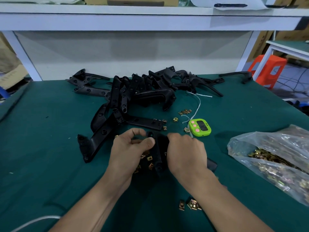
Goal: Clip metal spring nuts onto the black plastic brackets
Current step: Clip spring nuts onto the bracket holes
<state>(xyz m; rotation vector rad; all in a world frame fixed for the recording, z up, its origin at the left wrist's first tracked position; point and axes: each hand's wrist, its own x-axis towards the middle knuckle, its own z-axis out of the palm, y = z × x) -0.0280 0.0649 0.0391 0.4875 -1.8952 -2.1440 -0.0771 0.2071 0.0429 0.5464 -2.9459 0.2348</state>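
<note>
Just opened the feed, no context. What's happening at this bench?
A person is working over a green bench mat. The left hand pinches the top end of a black bracket while the right hand grips its side. Loose spring nuts lie just under the hands, more fill a plastic bag on the right, and a pile of brackets sits behind. The fingers hide whether a nut is going on right now.

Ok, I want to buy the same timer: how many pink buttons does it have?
3, all on the left of the timer, beside its screen: top button, middle button, bottom button. Its sides and back are hidden.
</note>
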